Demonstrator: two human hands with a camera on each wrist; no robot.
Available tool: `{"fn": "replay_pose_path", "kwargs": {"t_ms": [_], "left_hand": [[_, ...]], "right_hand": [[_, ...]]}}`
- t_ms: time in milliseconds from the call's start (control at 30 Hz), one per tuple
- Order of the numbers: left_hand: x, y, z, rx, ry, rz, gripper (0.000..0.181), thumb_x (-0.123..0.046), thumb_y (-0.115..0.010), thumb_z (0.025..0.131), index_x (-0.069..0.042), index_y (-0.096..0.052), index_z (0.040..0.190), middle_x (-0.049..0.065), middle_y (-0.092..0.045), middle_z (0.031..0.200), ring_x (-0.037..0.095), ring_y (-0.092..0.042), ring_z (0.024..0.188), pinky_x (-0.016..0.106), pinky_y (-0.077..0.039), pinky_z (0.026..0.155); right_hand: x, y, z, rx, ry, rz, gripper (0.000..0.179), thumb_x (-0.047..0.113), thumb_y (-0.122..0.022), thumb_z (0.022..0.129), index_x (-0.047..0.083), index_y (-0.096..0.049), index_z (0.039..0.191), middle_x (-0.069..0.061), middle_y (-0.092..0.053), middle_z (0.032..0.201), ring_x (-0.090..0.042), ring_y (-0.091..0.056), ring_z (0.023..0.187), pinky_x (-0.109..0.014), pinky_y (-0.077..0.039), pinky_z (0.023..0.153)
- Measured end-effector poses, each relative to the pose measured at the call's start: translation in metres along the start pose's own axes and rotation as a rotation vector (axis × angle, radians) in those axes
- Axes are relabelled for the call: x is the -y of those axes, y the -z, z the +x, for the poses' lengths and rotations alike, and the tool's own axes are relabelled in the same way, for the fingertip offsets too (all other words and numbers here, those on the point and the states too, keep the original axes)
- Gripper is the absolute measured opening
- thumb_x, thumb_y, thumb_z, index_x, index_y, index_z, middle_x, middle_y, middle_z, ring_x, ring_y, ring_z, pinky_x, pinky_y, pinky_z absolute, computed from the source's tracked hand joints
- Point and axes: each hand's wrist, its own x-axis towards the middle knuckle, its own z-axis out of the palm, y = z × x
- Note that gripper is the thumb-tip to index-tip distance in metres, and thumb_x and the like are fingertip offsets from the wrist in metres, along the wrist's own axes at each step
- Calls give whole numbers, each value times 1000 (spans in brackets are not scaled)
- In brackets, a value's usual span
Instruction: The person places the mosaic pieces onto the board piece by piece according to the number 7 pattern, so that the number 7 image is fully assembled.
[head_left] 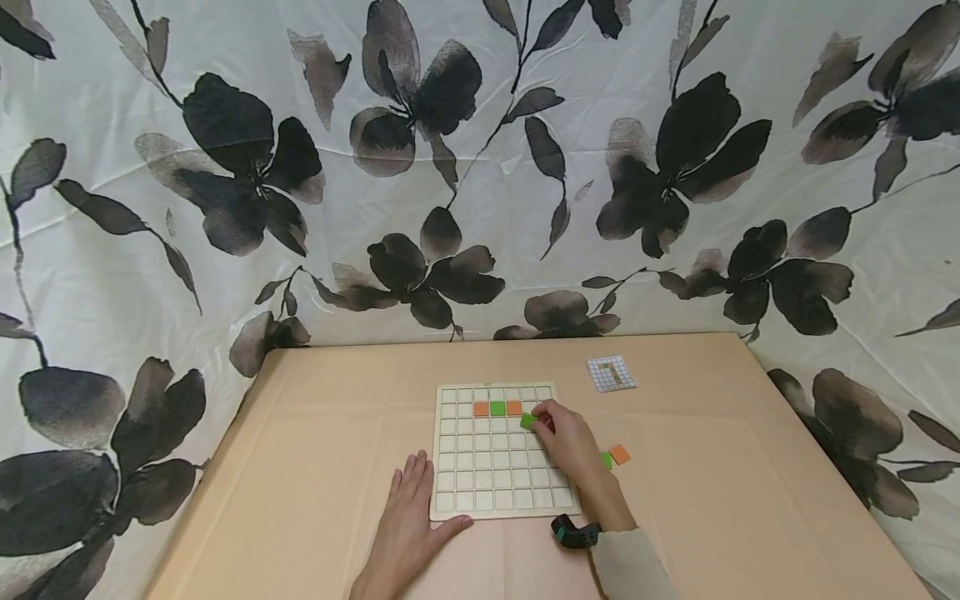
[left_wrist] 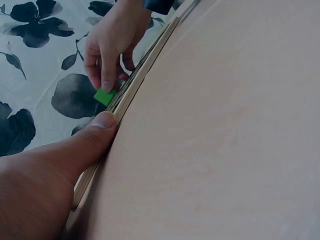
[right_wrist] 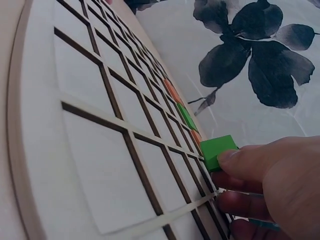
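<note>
A pale wooden grid board [head_left: 483,481] lies on the table. In its second row from the far edge sit an orange tile [head_left: 481,409], a green tile [head_left: 497,408] and another orange tile [head_left: 513,407], side by side. My right hand [head_left: 566,437] pinches a separate green tile [right_wrist: 216,151] between thumb and fingers, close over the board's right part, just nearer than that row. Along the board's left edge lies my left hand [head_left: 408,517], fingers extended. Its thumb touches the near edge, as the left wrist view shows.
To the right of the board, a loose green tile [head_left: 607,459], partly hidden by the right forearm, lies beside a loose orange tile [head_left: 619,454]. A small card [head_left: 611,374] printed with a coloured grid lies at the back right. Floral cloth [head_left: 525,208] hangs behind the table.
</note>
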Motion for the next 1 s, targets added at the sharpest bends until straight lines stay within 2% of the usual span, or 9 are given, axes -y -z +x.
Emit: {"fn": "replay_pose_path", "kwargs": {"t_ms": [700, 1000], "left_hand": [[1, -2, 0, 7, 12, -3, 107, -72, -67, 78, 7, -45, 146, 21, -34, 161, 36, -29, 152, 46, -19, 128], [0, -1, 1, 9, 11, -3, 107, -71, -68, 77, 7, -44, 146, 20, -34, 161, 35, -28, 153, 49, -20, 127]], "right_hand": [[3, -14, -3, -51, 97, -29, 12, 19, -71, 94, 17, -71, 105, 4, -68, 92, -10, -57, 81, -30, -56, 72], [1, -18, -1, -64, 151, -69, 14, 18, -71, 94, 15, -72, 108, 5, -67, 94, -8, -55, 80, -26, -54, 69]]}}
